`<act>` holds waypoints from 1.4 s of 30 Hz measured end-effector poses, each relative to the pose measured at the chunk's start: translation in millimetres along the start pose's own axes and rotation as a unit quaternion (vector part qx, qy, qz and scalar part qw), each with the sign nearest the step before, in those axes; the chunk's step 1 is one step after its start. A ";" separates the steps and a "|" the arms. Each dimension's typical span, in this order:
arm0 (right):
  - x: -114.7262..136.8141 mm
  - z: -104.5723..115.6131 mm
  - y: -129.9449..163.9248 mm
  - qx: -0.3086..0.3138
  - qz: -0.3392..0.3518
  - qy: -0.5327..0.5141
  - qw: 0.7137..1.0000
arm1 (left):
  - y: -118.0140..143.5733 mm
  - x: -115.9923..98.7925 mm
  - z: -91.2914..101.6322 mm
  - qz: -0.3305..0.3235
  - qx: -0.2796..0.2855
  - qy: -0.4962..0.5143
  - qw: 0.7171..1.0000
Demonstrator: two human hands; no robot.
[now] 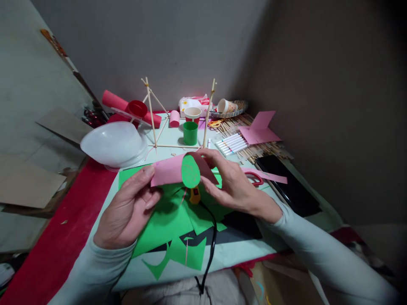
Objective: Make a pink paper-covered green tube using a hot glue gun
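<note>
Step in hand, as judged: wrapping pink paper (168,169) round a green disc (190,171), forming a tube wall about it.

Left hand (127,212): thumb and fingers pinching the paper's free end, at 9 o'clock from the disc. Grip clenched on the paper.

Right hand (233,186): fingers curled behind and over the rolled part, at 3 o'clock from the disc. Grip grasping paper and disc together; exact finger contact with the disc hidden, so probably pressing from behind.

Disc: held in the air above the desk (178,137), face toward the camera, paper curving over its top edge. Whether already stuck to the paper not discernible.

Directly below, at 6 o'clock: orange-yellow tool (195,195) with black cord (211,241) trailing toward the viewer, lying on green sheets (165,222); apparently a glue gun, though largely hidden.

At 12 o'clock, well apart: green cup (190,133), stick frame (152,114), markers (231,144). At 10 o'clock: white bowl (112,144). At 3 o'clock, beyond the right hand: red scissors (255,178).

Next move, as judged: calls for drawing the free end snug round the disc's rim, keeping the edge flush, then fixing the overlap while both hands hold tension.
</note>
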State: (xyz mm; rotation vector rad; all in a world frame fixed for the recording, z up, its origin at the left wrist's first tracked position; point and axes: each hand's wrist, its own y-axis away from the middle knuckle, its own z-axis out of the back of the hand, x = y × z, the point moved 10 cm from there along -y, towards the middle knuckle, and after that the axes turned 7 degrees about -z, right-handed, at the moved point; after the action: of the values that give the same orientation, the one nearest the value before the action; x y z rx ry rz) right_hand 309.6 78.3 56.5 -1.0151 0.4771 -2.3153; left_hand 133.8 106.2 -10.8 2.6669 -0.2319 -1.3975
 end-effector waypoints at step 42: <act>54.7 14.5 19.7 -0.124 0.165 0.180 0.962 | 5.7 8.5 -7.1 -0.033 0.013 -0.122 0.992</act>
State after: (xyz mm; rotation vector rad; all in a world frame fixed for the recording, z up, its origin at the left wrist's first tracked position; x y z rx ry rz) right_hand 297.0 27.7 86.0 -0.5587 1.0221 -2.1680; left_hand 144.0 99.2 -12.7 2.5415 -0.1868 -1.7532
